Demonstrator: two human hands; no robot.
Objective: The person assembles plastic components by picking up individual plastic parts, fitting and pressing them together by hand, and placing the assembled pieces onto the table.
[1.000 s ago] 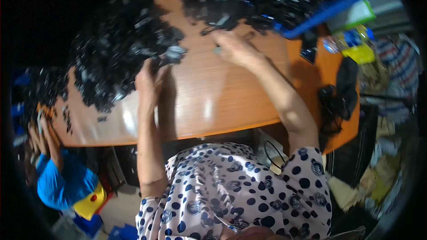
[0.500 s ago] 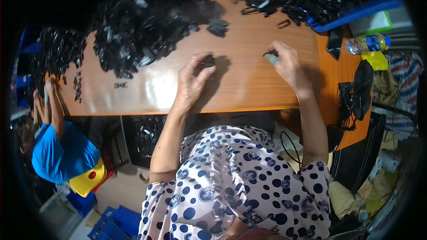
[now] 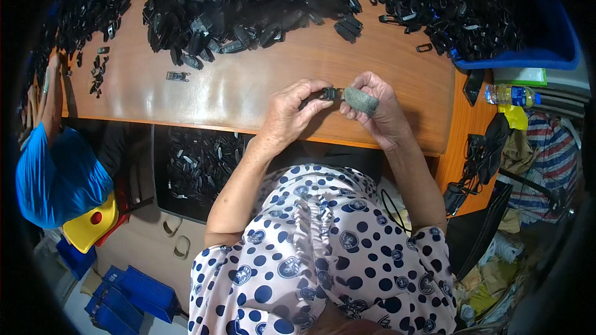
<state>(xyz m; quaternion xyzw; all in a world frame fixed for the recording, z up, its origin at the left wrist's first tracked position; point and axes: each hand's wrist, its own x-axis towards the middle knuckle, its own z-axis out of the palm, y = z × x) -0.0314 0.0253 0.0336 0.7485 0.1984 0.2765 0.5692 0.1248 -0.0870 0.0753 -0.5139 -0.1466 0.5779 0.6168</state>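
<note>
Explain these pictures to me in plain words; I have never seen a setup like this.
There is no machine here, only a person's two bare hands. The view comes from a wide camera worn on that person's head, looking down, so straight edges bend and picture left is the person's left.

On the wooden table lie heaps of small dark pieces, including a big pile ahead and another pile to the right.

The left hand pinches a small black part. The right hand is close beside it, with a grey-green pad at its fingers; whether the pad is held or worn is unclear.
</note>
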